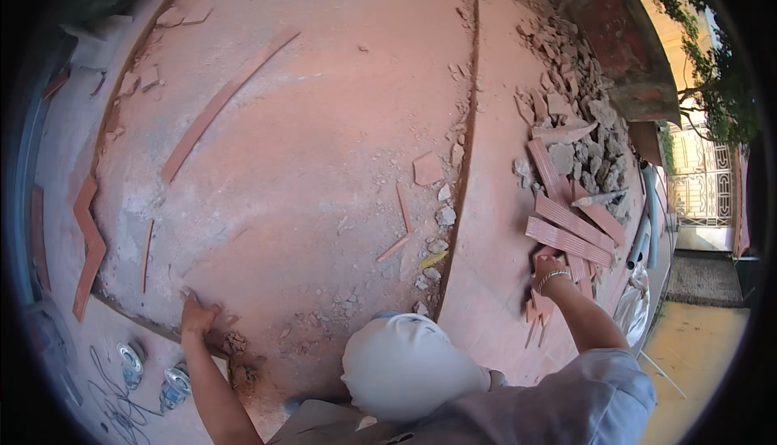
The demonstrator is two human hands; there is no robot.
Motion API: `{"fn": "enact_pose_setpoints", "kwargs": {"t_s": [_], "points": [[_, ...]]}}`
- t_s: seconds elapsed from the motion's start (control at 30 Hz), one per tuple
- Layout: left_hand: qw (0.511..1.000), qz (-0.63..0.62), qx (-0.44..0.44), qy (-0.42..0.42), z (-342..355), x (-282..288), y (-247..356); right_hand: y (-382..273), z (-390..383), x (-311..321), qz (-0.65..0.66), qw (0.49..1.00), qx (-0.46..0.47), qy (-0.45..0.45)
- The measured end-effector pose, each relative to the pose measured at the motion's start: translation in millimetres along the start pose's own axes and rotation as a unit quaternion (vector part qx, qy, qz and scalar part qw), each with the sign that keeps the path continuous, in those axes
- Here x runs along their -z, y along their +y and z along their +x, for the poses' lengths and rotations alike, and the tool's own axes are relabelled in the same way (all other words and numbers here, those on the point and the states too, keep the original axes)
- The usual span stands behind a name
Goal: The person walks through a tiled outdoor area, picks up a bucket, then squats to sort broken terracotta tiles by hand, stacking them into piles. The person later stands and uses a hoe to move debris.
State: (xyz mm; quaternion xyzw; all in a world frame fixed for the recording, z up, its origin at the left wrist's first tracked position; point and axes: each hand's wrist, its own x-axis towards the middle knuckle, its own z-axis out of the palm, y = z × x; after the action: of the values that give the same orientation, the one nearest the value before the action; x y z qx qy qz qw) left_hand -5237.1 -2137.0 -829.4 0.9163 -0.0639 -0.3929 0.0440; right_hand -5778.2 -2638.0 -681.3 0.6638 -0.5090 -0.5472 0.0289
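My left hand [199, 314] rests low at the left on the dusty reddish floor [324, 146], thumb and fingers apart, holding nothing. Out to the right, my right hand [552, 273] has its fingers curled at the near end of a stack of ridged reddish tile strips [569, 230]. It seems to grip one strip, though the fingers partly hide it. A pale chain bracelet [555, 279] circles that wrist. Smaller tile slivers [537, 307] lie just below the hand. A rounded pale cloth shape [398, 368] covers the floor between my arms.
Broken rubble [595, 146] is heaped beyond the strips, near a large planter [623, 40]. A long tile strip [227, 105] lies at the far left. Two corded power tools [174, 387] stand near my left forearm. Grey pipes [646, 218] lie at the right. Loose chips [427, 168] dot the floor.
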Motion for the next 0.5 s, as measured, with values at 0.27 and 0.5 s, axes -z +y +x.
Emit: {"fn": "enact_pose_setpoints", "kwargs": {"t_s": [0.27,0.5], "points": [[0.995,0.016,0.061,-0.072,4.3,2.9,-1.1,-395.6,-36.0,210.0,0.044,0.753,0.619,0.219],[0.99,0.029,0.088,-0.11,7.0,17.7,6.6,-617.5,-54.1,381.2,0.029,0.724,0.489,0.486]]}}
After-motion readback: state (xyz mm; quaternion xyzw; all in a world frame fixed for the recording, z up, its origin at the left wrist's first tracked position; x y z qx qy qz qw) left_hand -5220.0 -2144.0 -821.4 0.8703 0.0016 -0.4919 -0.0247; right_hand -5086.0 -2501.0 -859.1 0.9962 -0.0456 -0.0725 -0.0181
